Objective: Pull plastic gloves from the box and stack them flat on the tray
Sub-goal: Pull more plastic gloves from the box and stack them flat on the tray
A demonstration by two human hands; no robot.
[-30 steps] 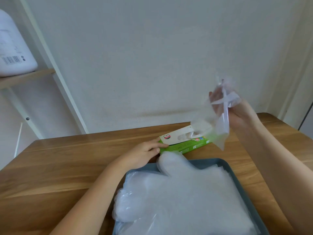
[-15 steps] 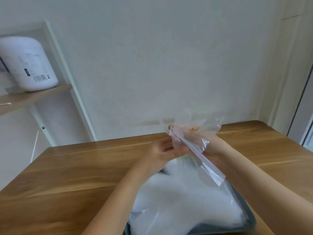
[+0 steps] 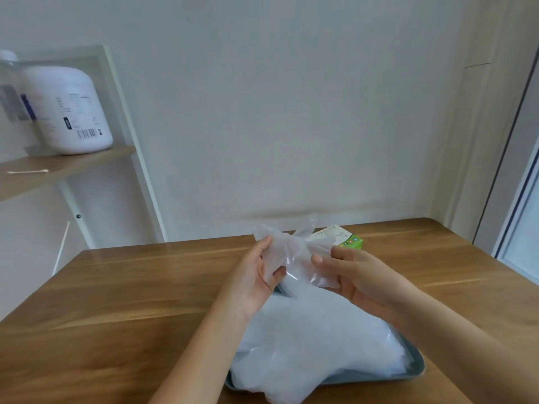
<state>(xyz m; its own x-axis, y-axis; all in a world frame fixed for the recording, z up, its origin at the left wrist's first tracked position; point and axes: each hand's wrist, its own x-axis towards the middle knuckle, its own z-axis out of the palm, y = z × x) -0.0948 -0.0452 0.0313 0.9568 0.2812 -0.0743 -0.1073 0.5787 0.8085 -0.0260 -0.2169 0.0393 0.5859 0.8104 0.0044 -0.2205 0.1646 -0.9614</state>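
The left hand (image 3: 254,277) and right hand (image 3: 354,277) each pinch a side of the crumpled glove (image 3: 293,252) between thumb and fingers, over the far end of the tray (image 3: 420,370) near the box (image 3: 348,239); best to draw it taut sideways before laying it flat on the pile (image 3: 315,339).

Nothing here can truly be read. Up at ten o'clock, the white jug (image 3: 73,112) on the shelf (image 3: 87,160) carries a barcode (image 3: 86,133) and blocks of small print, all too fine to make out. At four o'clock, the glove box (image 3: 339,237) shows faint lettering and small coloured squares, illegible.
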